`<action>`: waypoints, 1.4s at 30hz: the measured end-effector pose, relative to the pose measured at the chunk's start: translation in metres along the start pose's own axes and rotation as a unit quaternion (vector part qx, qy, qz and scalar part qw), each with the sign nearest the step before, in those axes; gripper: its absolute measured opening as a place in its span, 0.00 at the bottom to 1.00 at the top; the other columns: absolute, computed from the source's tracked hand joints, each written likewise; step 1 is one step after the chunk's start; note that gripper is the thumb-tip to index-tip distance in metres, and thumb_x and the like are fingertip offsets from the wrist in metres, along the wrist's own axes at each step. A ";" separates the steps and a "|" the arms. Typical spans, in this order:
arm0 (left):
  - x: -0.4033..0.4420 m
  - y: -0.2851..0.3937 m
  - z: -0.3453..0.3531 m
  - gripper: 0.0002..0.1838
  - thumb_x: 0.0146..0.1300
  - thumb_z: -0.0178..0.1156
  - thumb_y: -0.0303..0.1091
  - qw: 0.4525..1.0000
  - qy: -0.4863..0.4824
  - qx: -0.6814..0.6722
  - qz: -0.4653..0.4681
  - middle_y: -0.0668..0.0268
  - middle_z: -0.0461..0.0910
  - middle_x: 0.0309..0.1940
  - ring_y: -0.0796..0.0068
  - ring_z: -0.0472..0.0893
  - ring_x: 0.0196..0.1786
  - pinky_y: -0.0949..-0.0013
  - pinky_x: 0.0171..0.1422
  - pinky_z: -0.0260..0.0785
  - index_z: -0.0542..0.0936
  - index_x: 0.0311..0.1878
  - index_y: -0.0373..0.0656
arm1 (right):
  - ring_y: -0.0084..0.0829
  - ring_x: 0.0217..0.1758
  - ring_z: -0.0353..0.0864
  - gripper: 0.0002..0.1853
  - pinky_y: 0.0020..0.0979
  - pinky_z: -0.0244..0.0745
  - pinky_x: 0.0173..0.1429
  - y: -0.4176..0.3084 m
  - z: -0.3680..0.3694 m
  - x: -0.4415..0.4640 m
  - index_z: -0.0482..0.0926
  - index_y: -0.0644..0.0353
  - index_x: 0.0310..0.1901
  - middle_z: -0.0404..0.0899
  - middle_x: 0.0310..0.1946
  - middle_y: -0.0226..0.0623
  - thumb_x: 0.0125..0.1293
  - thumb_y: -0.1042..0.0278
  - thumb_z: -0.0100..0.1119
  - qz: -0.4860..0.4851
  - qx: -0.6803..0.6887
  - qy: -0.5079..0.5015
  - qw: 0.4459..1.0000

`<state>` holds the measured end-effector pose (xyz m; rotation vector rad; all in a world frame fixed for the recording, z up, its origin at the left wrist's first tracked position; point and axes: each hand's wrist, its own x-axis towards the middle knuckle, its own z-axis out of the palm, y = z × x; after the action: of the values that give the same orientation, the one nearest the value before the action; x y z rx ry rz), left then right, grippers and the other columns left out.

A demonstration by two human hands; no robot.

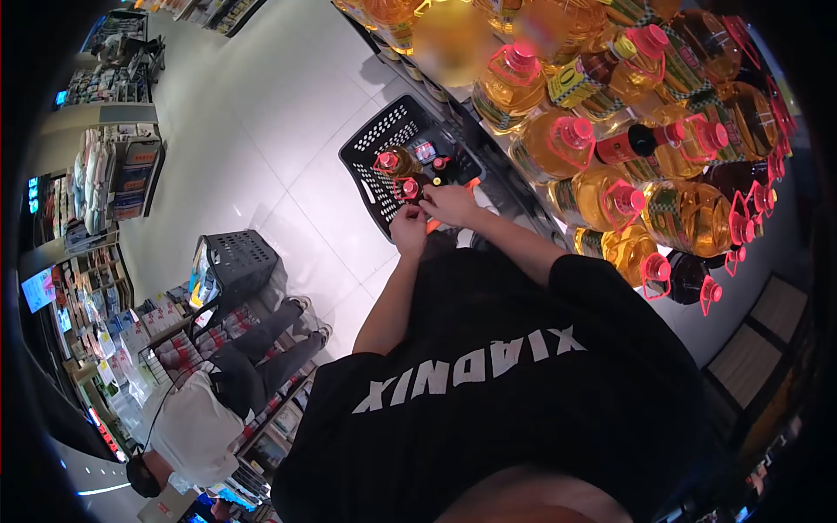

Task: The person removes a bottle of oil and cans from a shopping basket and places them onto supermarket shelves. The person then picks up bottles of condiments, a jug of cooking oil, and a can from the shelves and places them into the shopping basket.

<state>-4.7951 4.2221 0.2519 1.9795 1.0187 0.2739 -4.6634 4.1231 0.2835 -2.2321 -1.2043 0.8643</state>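
Observation:
Both my hands meet over the near end of a black perforated basket [356, 153]. My left hand [409, 228] has its fingers bent and pressed together close to my right hand [450, 206], whose fingers are also curled. Whatever they pinch is too small to make out. Just beyond them in the basket lie a bottle with a red cap [408, 186], a larger oil bottle with a red cap [397, 162] and several dark bottles, partly covered by my hands. Something orange shows beside my right hand.
Large yellow oil bottles [602, 196] with red handles are stacked on the right. At the lower left a person [196, 418] in a white top is near a second dark basket [240, 261] and a goods shelf. Racks [131, 179] line the far left beyond the pale tiled floor.

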 end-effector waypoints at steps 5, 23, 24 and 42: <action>0.036 0.002 -0.010 0.07 0.59 0.69 0.32 1.000 -0.006 0.004 -0.008 0.60 0.87 0.30 0.70 0.86 0.31 0.66 0.39 0.76 0.85 0.37 0.39 | 0.48 0.42 0.84 0.09 0.50 0.78 0.44 0.006 0.002 0.038 0.77 0.57 0.41 0.82 0.37 0.40 0.67 0.61 0.53 -0.084 -0.007 0.060 0.995; 0.214 0.007 -0.049 0.08 0.56 0.71 0.34 0.997 -0.065 -0.046 0.004 0.58 0.87 0.28 0.65 0.87 0.30 0.65 0.39 0.77 0.88 0.34 0.39 | 0.50 0.42 0.84 0.09 0.47 0.77 0.46 0.003 -0.056 0.218 0.79 0.61 0.40 0.84 0.34 0.47 0.66 0.64 0.57 -0.113 0.003 -0.053 0.992; 0.224 0.009 -0.050 0.08 0.56 0.71 0.34 0.996 -0.073 -0.059 0.003 0.57 0.87 0.28 0.66 0.87 0.30 0.65 0.39 0.77 0.88 0.34 0.39 | 0.50 0.42 0.84 0.10 0.47 0.76 0.46 0.002 -0.061 0.227 0.79 0.61 0.41 0.84 0.34 0.47 0.66 0.64 0.57 -0.115 0.006 -0.060 0.991; 0.405 0.015 -0.085 0.08 0.57 0.70 0.33 0.998 -0.040 -0.035 -0.024 0.58 0.87 0.27 0.68 0.88 0.31 0.69 0.40 0.78 0.88 0.34 0.37 | 0.52 0.43 0.83 0.08 0.50 0.77 0.47 -0.023 -0.120 0.409 0.78 0.62 0.36 0.84 0.36 0.48 0.64 0.67 0.55 -0.147 0.022 -0.048 0.988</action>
<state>-4.5723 4.5707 0.2413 1.8843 0.9919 0.2003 -4.4196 4.4723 0.2562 -1.9318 -1.4970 0.8774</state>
